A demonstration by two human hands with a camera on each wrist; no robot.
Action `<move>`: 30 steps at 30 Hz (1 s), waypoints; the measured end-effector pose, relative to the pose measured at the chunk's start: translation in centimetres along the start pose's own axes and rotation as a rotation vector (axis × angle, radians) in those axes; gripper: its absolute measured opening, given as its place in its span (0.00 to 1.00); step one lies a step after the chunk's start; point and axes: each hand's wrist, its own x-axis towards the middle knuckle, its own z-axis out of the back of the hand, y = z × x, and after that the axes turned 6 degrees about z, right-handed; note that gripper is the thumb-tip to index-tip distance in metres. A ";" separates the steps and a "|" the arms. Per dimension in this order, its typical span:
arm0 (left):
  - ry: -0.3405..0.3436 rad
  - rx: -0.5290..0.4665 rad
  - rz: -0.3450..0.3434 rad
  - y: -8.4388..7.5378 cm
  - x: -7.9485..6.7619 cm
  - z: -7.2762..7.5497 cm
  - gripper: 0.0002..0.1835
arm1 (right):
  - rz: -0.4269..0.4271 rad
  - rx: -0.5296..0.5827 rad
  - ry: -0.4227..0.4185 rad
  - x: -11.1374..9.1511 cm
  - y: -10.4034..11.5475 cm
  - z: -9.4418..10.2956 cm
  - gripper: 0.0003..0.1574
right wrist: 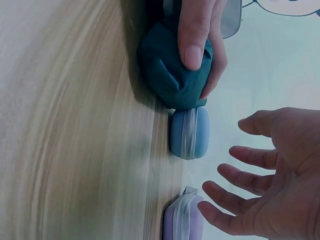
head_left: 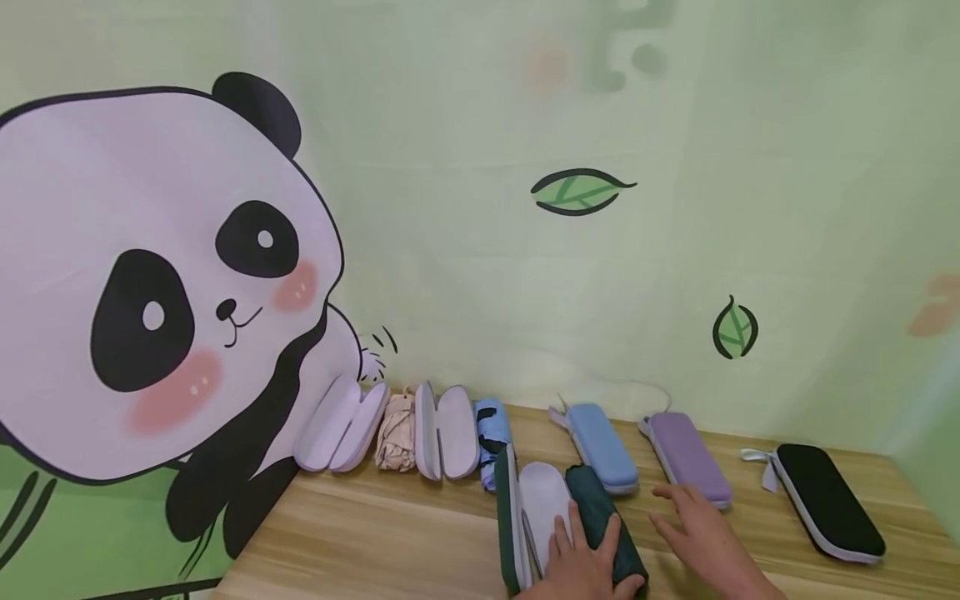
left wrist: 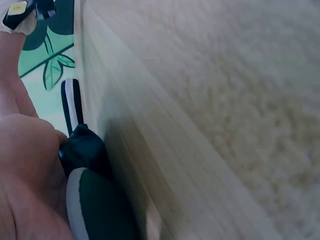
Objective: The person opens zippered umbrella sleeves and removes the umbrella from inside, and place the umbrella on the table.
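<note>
My left hand (head_left: pixel 581 554) rests with fingers spread over a rolled dark green cloth bundle (head_left: pixel 600 508), which looks like a compact umbrella. In the right wrist view, its thumb presses the near end of the bundle (right wrist: pixel 165 70). Just left of the bundle lies an open dark green zip case (head_left: pixel 507 517) with a pale lining, partly under the hand. My right hand (head_left: pixel 705 533) hovers to the right, fingers spread and holding nothing. It is near a closed purple case (head_left: pixel 690 458). A closed blue case (head_left: pixel 602 446) lies behind the bundle.
Along the back left stand open pale cases (head_left: pixel 360 429) (head_left: pixel 456 433), a beige bundle (head_left: pixel 396 433) and a blue patterned bundle (head_left: pixel 492 429). A closed black case (head_left: pixel 831 500) lies at the right. Behind the wooden table (head_left: pixel 375 533) hangs a panda-printed backdrop (head_left: pixel 465 250).
</note>
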 end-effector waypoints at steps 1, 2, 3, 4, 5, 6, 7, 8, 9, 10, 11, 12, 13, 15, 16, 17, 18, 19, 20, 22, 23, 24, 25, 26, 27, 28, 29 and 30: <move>-0.011 0.001 -0.003 0.1 0.2 0.0 0.40 | -0.003 0.002 0.004 0.1 0.0 0.0 0.25; -0.023 0.009 -0.006 0.2 0.5 0.0 0.40 | -0.009 0.005 0.007 0.1 0.0 0.0 0.24; -0.028 0.011 -0.010 0.2 0.8 0.0 0.40 | -0.011 0.004 0.010 0.2 0.0 0.1 0.24; -0.027 0.007 -0.016 0.3 1.1 0.1 0.40 | -0.012 0.002 0.011 0.2 0.0 0.1 0.24; -0.020 0.006 -0.019 0.4 1.4 0.2 0.40 | -0.012 0.000 0.011 0.2 0.0 0.1 0.24; -0.016 0.004 -0.023 0.5 1.7 0.3 0.40 | -0.011 -0.003 0.009 0.2 0.0 0.1 0.24; -0.008 0.006 -0.023 0.5 2.1 0.5 0.40 | -0.013 -0.008 0.008 0.2 -0.1 0.1 0.24; -0.003 0.007 -0.025 0.6 2.3 0.8 0.40 | -0.013 -0.010 0.007 0.1 -0.1 0.0 0.24; -0.002 0.006 -0.026 0.6 2.7 1.0 0.40 | -0.014 -0.016 0.007 0.1 -0.2 0.0 0.24; -0.003 0.011 -0.024 0.6 2.9 1.2 0.40 | -0.016 -0.020 0.007 0.0 -0.3 -0.1 0.24; -0.002 0.016 -0.019 0.6 3.2 1.5 0.40 | -0.017 -0.023 0.007 0.0 -0.4 -0.2 0.23; -0.004 0.020 -0.018 0.7 3.4 1.6 0.40 | -0.024 -0.023 0.012 -0.1 -0.4 -0.2 0.23; -0.006 0.029 -0.015 0.7 3.7 1.8 0.40 | -0.033 -0.023 0.019 -0.1 -0.5 -0.3 0.23; -0.008 0.033 -0.005 0.7 4.2 2.0 0.40 | -0.052 -0.016 0.036 -0.2 -0.7 -0.5 0.24; -0.010 0.034 0.002 0.7 4.4 2.0 0.40 | -0.064 -0.009 0.045 -0.2 -0.8 -0.6 0.24; -0.012 0.033 0.008 0.7 4.7 2.1 0.40 | -0.073 -0.005 0.054 -0.2 -0.8 -0.6 0.24; -0.017 0.031 0.012 0.7 5.0 2.0 0.40 | -0.082 -0.002 0.065 -0.2 -0.9 -0.7 0.25; -0.022 0.029 0.017 0.7 5.3 2.0 0.40 | -0.093 0.002 0.072 -0.3 -1.0 -0.8 0.24; -0.026 0.022 0.020 0.6 5.6 2.0 0.40 | -0.102 0.007 0.078 -0.3 -1.1 -0.9 0.24; -0.032 0.018 0.028 0.6 6.2 2.1 0.41 | -0.100 0.006 0.082 -0.3 -1.2 -1.0 0.24; -0.031 0.017 0.033 0.6 6.5 2.3 0.41 | -0.098 0.004 0.081 -0.3 -1.2 -1.1 0.24; -0.032 0.011 0.037 0.6 6.8 2.4 0.41 | -0.099 0.006 0.079 -0.3 -1.2 -1.1 0.23; -0.032 0.007 0.044 0.7 7.0 2.6 0.41 | -0.098 0.008 0.073 -0.3 -1.2 -1.2 0.22; -0.033 0.001 0.048 0.7 7.3 2.8 0.42 | -0.089 0.007 0.067 -0.3 -1.2 -1.2 0.22; -0.031 -0.002 0.051 0.8 7.5 3.0 0.42 | -0.080 0.005 0.061 -0.2 -1.1 -1.2 0.22; -0.033 -0.006 0.054 1.0 7.7 3.2 0.42 | -0.078 0.006 0.055 -0.2 -1.0 -1.2 0.21; -0.032 -0.008 0.054 1.1 7.8 3.3 0.42 | -0.077 0.010 0.051 -0.2 -1.0 -1.2 0.21; -0.032 -0.010 0.054 1.3 7.9 3.4 0.42 | -0.074 0.012 0.047 -0.2 -0.9 -1.2 0.21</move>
